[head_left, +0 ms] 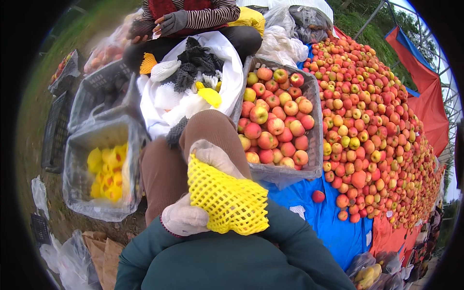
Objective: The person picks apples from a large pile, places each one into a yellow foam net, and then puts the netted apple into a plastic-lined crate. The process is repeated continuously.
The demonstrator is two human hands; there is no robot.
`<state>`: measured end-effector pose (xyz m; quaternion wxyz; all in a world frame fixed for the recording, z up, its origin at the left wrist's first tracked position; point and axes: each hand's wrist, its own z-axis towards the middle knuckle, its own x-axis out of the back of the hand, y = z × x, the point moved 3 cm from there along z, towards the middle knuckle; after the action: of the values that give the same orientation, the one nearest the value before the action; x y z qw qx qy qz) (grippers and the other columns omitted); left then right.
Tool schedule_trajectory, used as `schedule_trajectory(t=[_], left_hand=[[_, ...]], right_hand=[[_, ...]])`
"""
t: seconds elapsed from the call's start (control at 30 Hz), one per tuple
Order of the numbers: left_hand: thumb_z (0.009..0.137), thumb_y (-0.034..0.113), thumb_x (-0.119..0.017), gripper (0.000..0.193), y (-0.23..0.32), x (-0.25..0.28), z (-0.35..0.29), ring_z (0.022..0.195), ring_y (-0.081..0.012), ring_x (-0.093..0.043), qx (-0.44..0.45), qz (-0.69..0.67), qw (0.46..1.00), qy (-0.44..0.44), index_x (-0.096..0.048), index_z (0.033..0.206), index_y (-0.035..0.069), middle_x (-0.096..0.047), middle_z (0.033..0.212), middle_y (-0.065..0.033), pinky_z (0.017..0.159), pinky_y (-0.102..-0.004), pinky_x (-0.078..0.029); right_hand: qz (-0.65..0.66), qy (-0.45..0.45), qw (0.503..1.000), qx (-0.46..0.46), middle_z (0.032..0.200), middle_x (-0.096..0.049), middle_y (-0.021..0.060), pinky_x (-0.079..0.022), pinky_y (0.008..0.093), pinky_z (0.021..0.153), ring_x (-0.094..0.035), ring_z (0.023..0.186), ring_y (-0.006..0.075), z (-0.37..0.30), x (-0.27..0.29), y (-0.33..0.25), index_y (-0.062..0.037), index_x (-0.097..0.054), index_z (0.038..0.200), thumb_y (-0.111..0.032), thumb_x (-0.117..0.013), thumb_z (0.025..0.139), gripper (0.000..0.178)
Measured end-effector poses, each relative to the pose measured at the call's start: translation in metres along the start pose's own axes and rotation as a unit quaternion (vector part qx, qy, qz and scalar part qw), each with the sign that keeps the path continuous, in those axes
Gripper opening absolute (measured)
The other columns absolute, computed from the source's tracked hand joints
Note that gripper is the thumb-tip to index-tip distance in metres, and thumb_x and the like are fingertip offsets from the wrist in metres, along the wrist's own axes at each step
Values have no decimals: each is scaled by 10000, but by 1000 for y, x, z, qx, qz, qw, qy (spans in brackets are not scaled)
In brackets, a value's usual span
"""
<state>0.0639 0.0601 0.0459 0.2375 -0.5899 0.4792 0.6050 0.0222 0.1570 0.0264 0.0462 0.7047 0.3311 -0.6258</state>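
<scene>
A yellow foam fruit net (pixel 229 200) is stretched out between my gloved hands, over my lap. My left hand (pixel 184 215) is closed on its lower left side, the thumb lying along the mesh. Beyond it, my right hand (pixel 212 155) is closed at the net's upper left end, and the mesh covers part of that hand and wrist. Whether a fruit sits inside the net is hard to make out. Past my knees lies an open white sack (pixel 229 53) holding black, white and yellow foam nets (pixel 209 95).
Right of my knees stands a crate of apples (pixel 316 121); a large apple heap (pixel 367 130) spreads beyond on blue sheeting (pixel 309 193). At left, a lined crate (pixel 75 159) holds yellow-netted fruit (pixel 108 174). Across from me sits another person (pixel 193 19) in fingerless gloves.
</scene>
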Motion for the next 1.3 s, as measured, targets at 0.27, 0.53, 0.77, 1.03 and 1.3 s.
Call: schedule_trajectory(t=[0.27, 0.53, 0.77, 1.03, 1.3], left_hand=[[741, 177, -688, 747, 16, 18, -11, 1270, -339, -392, -70, 66, 994, 51, -324, 1373, 14, -403, 1364, -204, 1062, -490, -294], [802, 402, -652, 742, 47, 33, -10, 1252, -324, -415, -242, 100, 960, 97, -347, 1371, 37, -416, 1372, -149, 1042, -504, -322], [840, 378, -605, 717, 58, 20, 1, 1260, -309, -410, -256, 58, 962, 77, -307, 1382, 15, -405, 1377, -158, 1055, -463, -320], [889, 212, -537, 512, 42, 23, 13, 1194, -250, -470, -277, -13, 959, 56, -369, 1337, 29, -480, 1291, -116, 1025, -380, -364], [906, 208, -501, 445, 44, 14, -26, 1138, -216, -507, -324, 119, 935, 82, -410, 1298, 17, -508, 1245, -112, 989, -352, -401]], right_hand=[[-240, 73, 933, 259, 995, -599, 126, -491, 294, 730, -601, 841, 195, -11, 44, -92, -12, -500, 1060, -62, -490, 892, 176], [-842, 383, 375, 54, 1287, -488, 159, -433, 384, 937, -519, 1134, 305, -1, 252, -198, -113, -457, 1296, -435, -618, 719, 680], [-705, 404, 541, 217, 1201, -552, 202, -422, 342, 951, -525, 1135, 293, -18, 252, -212, 16, -481, 1248, -300, -701, 702, 668], [-551, -58, 694, 459, 1319, -417, 184, -433, 400, 950, -454, 1193, 308, -32, 14, -72, -57, -396, 1304, -45, -759, 624, 770], [-517, -49, 760, 390, 1294, -469, 172, -408, 353, 983, -480, 1184, 251, -8, -16, -39, -2, -484, 1215, 3, -627, 749, 487]])
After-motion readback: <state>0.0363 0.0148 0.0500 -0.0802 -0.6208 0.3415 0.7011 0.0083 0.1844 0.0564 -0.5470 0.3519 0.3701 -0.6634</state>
